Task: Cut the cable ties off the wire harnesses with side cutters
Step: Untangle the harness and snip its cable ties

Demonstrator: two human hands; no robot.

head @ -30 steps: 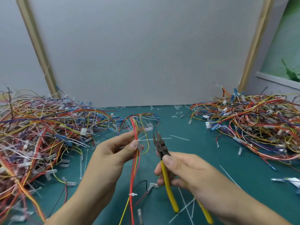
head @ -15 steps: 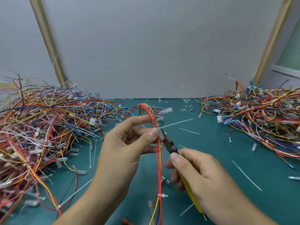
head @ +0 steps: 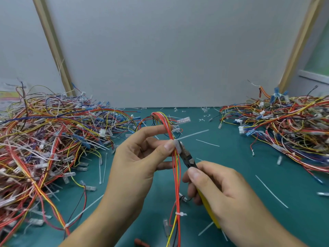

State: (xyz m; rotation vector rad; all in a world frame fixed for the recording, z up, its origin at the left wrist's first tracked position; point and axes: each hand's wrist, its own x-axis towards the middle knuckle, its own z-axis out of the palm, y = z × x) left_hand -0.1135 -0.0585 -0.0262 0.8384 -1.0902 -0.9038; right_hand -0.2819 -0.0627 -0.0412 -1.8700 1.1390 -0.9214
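Green mat [head: 231,166], wire piles either side. Above its middle, left hand [head: 140,163] pinches the harness [head: 175,157] at a tie [head: 178,146]; right hand [head: 219,191] grips cutters [head: 187,155], tips at that tie.

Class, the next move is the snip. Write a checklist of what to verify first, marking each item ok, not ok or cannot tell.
1. Left hand grips the wire bundle beside the upper tie: ok.
2. Right hand holds the cutters by the yellow handles: ok.
3. Cutter tip sits at the upper tie: ok.
4. No wire caught between the blades: cannot tell.
5. Left thumb well away from the blades: not ok, it presses right beside the tie.
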